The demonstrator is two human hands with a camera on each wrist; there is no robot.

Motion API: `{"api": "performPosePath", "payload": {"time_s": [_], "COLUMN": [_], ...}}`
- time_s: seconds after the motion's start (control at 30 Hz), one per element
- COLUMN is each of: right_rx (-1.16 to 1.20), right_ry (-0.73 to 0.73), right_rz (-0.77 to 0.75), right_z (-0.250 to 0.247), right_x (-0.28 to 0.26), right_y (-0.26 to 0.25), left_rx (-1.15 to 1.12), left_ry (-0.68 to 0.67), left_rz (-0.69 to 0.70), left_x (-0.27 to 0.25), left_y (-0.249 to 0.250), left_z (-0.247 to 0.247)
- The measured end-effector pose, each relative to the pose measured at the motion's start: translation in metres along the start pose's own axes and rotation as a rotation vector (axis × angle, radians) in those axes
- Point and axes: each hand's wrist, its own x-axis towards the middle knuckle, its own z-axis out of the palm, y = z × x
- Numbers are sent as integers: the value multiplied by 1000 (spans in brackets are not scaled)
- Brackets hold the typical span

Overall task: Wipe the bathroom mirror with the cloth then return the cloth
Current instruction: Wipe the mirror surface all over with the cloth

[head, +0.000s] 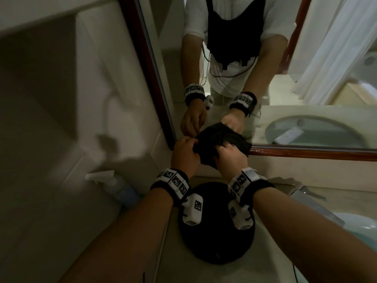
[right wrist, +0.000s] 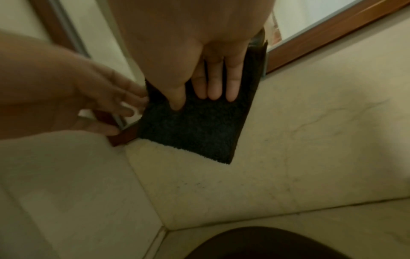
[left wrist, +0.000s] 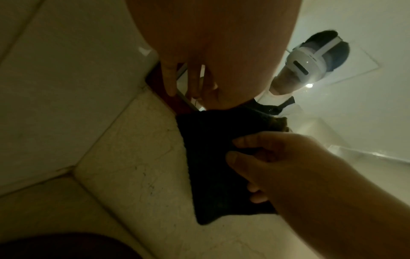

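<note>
A dark, folded cloth (head: 205,158) is held up in front of the lower left corner of the wood-framed mirror (head: 173,58). My left hand (head: 189,146) pinches the cloth's left edge. My right hand (head: 222,152) grips its right side. In the left wrist view the right hand's thumb (left wrist: 235,157) and fingers curl round the cloth (left wrist: 210,149). In the right wrist view the right hand's fingers (right wrist: 213,87) lie on the cloth (right wrist: 195,128), and my left hand (right wrist: 133,103) touches its left edge. The mirror reflects both hands and the cloth.
A round black object (head: 216,237) lies on the pale counter (head: 275,166) below my wrists. A spray bottle (head: 120,186) stands at the left by the tiled wall (head: 61,99). A tap (head: 306,193) and basin (head: 359,223) are at the right.
</note>
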Motion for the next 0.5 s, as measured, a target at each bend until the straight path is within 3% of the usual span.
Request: {"api": "performPosePath", "payload": {"time_s": [0.17,0.37,0.5], "right_rx": [43,-35,-90], "right_ry": [-23,-78,-70], "right_rz": [87,315,372], "right_z": [-25,-66,-72], "right_x": [-14,-32,-34], "right_y": [46,113,118], "left_rx": [196,383,576], "left_ry": [-144,-101,-151], "left_rz": [53,72,40], "left_x": [1,13,22], "left_y": [-5,2,10], "left_z": [6,11,10]}}
